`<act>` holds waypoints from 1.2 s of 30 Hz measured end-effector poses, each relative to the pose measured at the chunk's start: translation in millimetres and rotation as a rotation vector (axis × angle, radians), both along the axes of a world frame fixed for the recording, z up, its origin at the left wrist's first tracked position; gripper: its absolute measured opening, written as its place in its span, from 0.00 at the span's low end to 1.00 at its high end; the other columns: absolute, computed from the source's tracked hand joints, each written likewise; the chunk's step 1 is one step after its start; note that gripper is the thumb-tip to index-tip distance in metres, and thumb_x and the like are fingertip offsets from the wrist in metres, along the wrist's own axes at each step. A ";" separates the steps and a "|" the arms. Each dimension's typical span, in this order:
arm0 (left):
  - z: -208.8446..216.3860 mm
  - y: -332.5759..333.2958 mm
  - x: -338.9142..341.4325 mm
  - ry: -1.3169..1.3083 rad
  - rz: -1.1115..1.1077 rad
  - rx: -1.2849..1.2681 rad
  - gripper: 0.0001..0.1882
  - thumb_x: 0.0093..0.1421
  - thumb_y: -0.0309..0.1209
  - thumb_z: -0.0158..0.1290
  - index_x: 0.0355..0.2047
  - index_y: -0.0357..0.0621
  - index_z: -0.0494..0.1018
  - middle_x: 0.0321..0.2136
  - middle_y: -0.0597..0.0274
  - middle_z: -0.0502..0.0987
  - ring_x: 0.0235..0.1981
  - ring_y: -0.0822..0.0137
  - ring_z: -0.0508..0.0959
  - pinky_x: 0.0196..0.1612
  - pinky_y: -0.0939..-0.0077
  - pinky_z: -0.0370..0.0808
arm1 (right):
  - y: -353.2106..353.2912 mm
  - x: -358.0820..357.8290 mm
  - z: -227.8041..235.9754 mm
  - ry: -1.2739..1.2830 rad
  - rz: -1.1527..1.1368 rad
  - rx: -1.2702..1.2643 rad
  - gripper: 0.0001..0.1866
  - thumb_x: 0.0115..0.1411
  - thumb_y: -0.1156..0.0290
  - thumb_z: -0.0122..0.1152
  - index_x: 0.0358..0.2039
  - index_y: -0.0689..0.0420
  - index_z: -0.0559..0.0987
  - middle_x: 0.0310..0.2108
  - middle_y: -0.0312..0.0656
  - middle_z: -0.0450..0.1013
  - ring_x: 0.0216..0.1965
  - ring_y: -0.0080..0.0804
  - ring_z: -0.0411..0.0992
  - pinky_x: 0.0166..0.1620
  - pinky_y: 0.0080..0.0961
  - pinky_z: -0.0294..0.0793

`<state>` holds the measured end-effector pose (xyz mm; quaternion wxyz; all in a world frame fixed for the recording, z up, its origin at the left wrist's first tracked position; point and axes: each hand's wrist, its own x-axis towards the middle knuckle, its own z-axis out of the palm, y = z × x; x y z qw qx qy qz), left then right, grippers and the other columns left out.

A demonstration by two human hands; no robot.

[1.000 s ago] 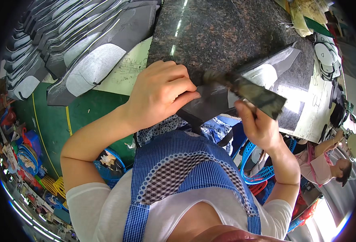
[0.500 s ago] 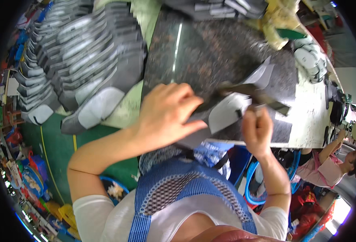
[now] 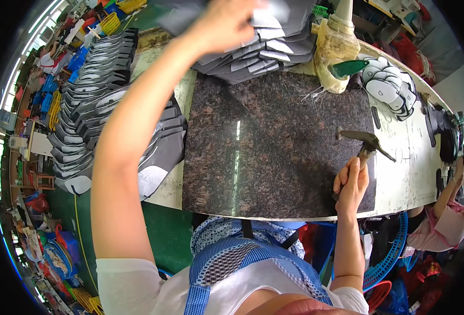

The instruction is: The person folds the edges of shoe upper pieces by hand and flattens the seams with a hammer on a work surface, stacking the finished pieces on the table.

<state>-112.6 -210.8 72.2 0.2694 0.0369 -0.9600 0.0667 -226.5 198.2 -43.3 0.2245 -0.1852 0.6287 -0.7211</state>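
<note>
Right hand [image 3: 353, 184] grips the hammer [image 3: 368, 142] over the slab [image 3: 284, 152]; left hand [image 3: 229, 25] is at the pile [image 3: 274, 50] behind, too blurry to tell its grip; rushed tugging could topple pieces.

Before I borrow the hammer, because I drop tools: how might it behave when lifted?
The hammer is probably rigid: its head looks metal. It likely feels head-heavy, since that long head crosses a slim handle in the right hand.

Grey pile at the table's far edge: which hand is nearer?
Left. The left hand is at the pile; the right hand, gripping a hammer, is farther right and nearer the body.
</note>
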 end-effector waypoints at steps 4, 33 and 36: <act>-63.8 68.6 28.0 0.057 0.023 0.172 0.36 0.57 0.37 0.58 0.66 0.55 0.61 0.68 0.50 0.56 0.69 0.50 0.55 0.71 0.49 0.46 | -0.4 -6.4 -10.8 -0.007 -0.010 -0.012 0.13 0.73 0.62 0.47 0.32 0.55 0.66 0.16 0.30 0.57 0.12 0.15 0.54 0.15 0.15 0.56; -42.3 206.2 172.9 -0.514 -0.366 1.561 0.35 0.57 0.32 0.60 0.62 0.36 0.58 0.39 0.53 0.78 0.36 0.56 0.80 0.40 0.67 0.74 | -3.3 27.6 0.1 -0.035 0.040 0.111 0.15 0.69 0.58 0.52 0.42 0.58 0.73 0.23 0.33 0.66 0.18 0.18 0.62 0.19 0.15 0.59; -80.9 199.5 120.1 -0.583 -0.211 1.352 0.19 0.64 0.37 0.54 0.49 0.38 0.66 0.30 0.52 0.76 0.31 0.58 0.78 0.35 0.65 0.71 | -1.7 37.2 11.5 0.014 0.245 0.099 0.14 0.69 0.61 0.51 0.41 0.61 0.71 0.22 0.35 0.67 0.17 0.19 0.64 0.20 0.15 0.59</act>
